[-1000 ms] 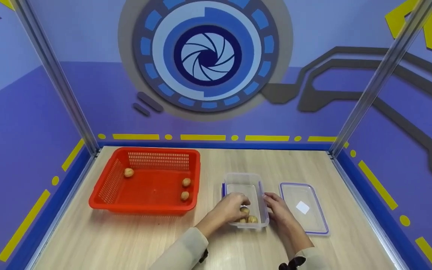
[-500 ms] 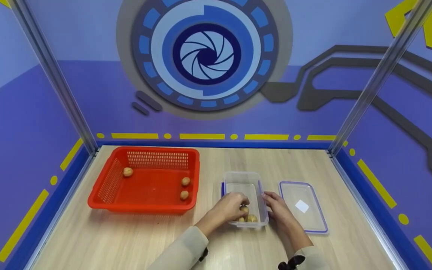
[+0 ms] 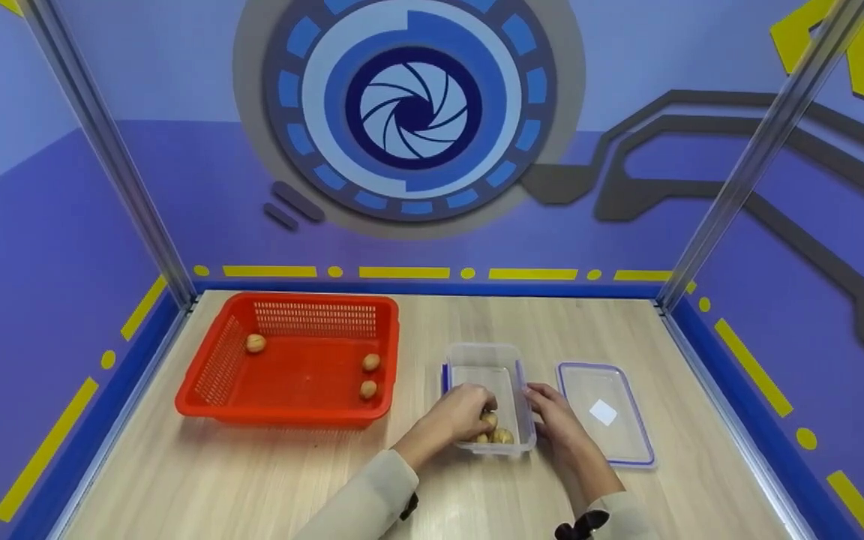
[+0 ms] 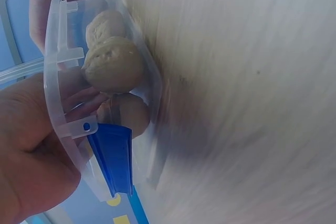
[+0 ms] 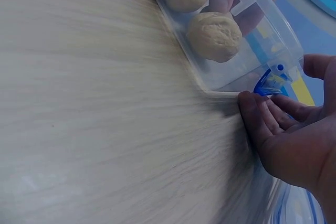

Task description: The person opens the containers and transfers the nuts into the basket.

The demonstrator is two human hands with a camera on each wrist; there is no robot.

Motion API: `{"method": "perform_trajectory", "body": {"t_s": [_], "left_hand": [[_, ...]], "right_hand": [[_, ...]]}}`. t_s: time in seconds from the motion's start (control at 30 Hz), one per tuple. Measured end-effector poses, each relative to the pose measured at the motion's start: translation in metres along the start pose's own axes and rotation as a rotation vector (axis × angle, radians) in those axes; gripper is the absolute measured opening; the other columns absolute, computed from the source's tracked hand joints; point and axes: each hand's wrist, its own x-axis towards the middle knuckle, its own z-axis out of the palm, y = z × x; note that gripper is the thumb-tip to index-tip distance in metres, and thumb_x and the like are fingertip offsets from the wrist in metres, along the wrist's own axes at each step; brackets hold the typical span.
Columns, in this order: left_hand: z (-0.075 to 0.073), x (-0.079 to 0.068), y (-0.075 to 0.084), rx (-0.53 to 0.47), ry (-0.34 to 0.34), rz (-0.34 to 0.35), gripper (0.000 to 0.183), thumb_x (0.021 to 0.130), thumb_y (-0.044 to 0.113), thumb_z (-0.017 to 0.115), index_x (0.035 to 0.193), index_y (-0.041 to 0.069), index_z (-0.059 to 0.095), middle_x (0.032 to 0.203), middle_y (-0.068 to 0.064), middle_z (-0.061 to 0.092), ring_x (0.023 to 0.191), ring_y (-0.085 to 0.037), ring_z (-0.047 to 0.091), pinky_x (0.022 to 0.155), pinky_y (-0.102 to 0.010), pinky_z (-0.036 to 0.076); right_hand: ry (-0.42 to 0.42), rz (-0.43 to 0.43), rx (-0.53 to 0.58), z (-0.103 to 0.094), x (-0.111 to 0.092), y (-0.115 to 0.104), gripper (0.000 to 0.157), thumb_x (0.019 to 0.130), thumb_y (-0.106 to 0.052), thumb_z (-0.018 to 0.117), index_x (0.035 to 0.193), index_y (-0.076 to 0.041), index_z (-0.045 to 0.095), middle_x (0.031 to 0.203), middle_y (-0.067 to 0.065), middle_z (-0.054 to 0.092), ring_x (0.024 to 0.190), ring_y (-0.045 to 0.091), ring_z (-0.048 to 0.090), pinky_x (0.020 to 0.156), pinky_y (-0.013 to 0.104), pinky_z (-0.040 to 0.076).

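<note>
A clear plastic container with blue side latches holds several walnuts at its near end. My left hand reaches in over the left wall, its curled fingers on a walnut; the fingertips are partly hidden. Through the near wall, two more walnuts show in the left wrist view. On the outside of the right wall, my right hand rests with fairly straight fingertips against the container by a blue latch. Its thumb stands near the rim.
To the left stands a red basket with three walnuts in it, one at the far left and two near its right wall. A clear lid with a blue seal lies flat right of the container. Panels enclose the table.
Both hands stay almost where they were. The left fingers shift very slightly among the walnuts at the near end; the container, basket and lid keep their places.
</note>
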Motion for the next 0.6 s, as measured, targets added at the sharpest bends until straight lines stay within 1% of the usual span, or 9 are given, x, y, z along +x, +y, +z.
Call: {"method": "perform_trajectory", "body": {"t_s": [0.1, 0.17, 0.43, 0.6], "left_hand": [[0.0002, 0.0007, 0.0004, -0.014, -0.006, -0.001, 0.019, 0.087, 0.012, 0.084, 0.105, 0.007, 0.08, 0.101, -0.002, 0.077, 0.09, -0.012, 0.069, 0.085, -0.031, 0.059], [0.0011, 0.0002, -0.0004, -0.006, -0.006, 0.002, 0.02, 0.087, 0.012, 0.084, 0.107, 0.007, 0.08, 0.102, -0.003, 0.077, 0.09, -0.012, 0.069, 0.086, -0.031, 0.059], [0.0058, -0.0016, -0.002, 0.068, 0.035, 0.024, 0.02, 0.087, 0.018, 0.085, 0.104, 0.01, 0.08, 0.099, 0.002, 0.075, 0.088, -0.009, 0.068, 0.081, -0.027, 0.058], [0.0045, 0.0008, -0.0018, 0.066, 0.046, 0.052, 0.022, 0.089, 0.018, 0.085, 0.107, 0.008, 0.08, 0.101, -0.001, 0.075, 0.089, -0.011, 0.068, 0.082, -0.028, 0.058]], "right_hand": [[0.003, -0.005, -0.005, -0.0017, 0.0, 0.0006, 0.052, 0.108, -0.031, 0.06, 0.144, 0.005, 0.051, 0.146, 0.024, 0.056, 0.139, 0.041, 0.051, 0.11, 0.056, 0.047], [0.003, -0.007, -0.003, -0.0015, 0.0003, 0.0016, 0.051, 0.108, -0.03, 0.06, 0.143, 0.005, 0.051, 0.145, 0.024, 0.056, 0.138, 0.04, 0.051, 0.109, 0.056, 0.048], [0.003, -0.004, 0.021, -0.0008, 0.0003, 0.0041, 0.048, 0.107, -0.028, 0.062, 0.141, 0.005, 0.053, 0.14, 0.023, 0.06, 0.13, 0.035, 0.058, 0.1, 0.046, 0.054], [0.006, -0.02, 0.018, -0.0017, -0.0018, 0.0018, 0.048, 0.107, -0.028, 0.062, 0.141, 0.006, 0.053, 0.139, 0.024, 0.06, 0.132, 0.037, 0.056, 0.101, 0.049, 0.053]]}}
